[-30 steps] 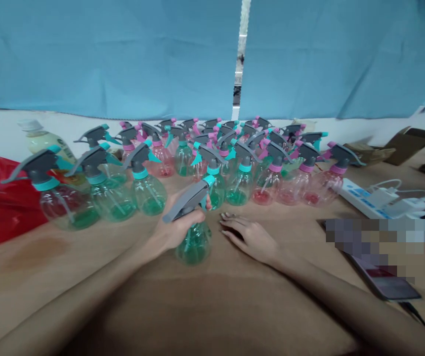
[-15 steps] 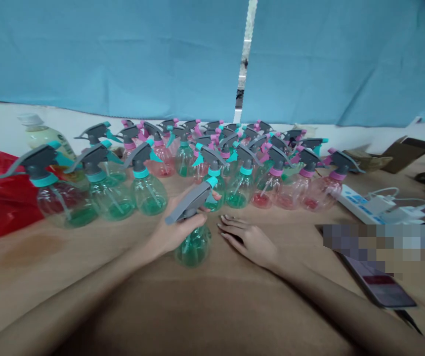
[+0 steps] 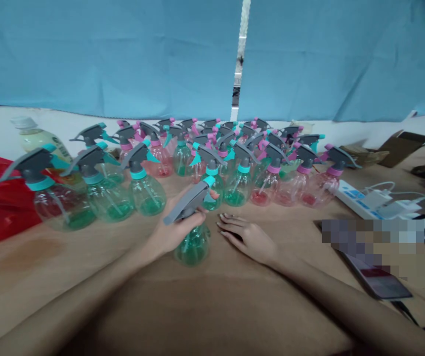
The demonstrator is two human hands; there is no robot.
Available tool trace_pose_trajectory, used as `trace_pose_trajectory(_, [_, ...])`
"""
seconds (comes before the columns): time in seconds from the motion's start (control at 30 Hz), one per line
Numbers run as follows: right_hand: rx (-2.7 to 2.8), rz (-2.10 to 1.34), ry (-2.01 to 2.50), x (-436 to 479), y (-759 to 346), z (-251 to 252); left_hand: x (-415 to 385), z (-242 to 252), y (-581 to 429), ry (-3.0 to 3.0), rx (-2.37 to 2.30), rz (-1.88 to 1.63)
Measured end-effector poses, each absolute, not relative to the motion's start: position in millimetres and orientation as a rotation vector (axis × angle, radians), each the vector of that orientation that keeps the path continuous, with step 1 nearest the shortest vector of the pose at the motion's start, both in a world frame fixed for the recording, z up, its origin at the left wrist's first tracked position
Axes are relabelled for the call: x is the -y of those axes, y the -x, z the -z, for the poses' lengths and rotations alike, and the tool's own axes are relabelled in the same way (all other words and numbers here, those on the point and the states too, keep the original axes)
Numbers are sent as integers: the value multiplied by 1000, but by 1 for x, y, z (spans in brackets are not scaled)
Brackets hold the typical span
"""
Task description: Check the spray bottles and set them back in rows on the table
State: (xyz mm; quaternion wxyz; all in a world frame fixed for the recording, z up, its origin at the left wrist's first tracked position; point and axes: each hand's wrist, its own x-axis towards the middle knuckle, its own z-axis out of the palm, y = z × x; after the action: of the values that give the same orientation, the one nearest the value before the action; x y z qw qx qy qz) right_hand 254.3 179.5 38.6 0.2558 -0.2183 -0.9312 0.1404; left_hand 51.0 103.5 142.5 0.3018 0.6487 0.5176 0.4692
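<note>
My left hand [image 3: 171, 230] is wrapped round the neck of a green spray bottle [image 3: 193, 244] with a grey trigger head and teal nozzle [image 3: 188, 201]. The bottle stands on the brown table [image 3: 205, 306] in front of me. My right hand [image 3: 247, 235] lies flat on the table just right of the bottle, fingers stretched out toward it, holding nothing. Behind both hands stands a crowd of several spray bottles [image 3: 212, 158], green ones with teal collars and pink ones with pink collars.
A red plastic bag [image 3: 1, 207] lies at the left, with a capped yellowish bottle [image 3: 36, 138] behind it. At the right are a white power strip [image 3: 361, 200] with cables, a phone [image 3: 377, 282] and a cardboard box [image 3: 401, 146]. A blue curtain [image 3: 123, 54] hangs behind the table.
Almost nothing has moved. My left hand keeps its hold on the green bottle and my right hand stays flat beside it; only the view has shifted slightly.
</note>
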Motion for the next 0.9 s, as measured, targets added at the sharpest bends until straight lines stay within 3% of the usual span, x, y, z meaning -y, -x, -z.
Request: trace_pose_trajectory(0.9, [2531,-395,574,-179,-256,-39,-108,-137,-47,-1759,-1391,-1253])
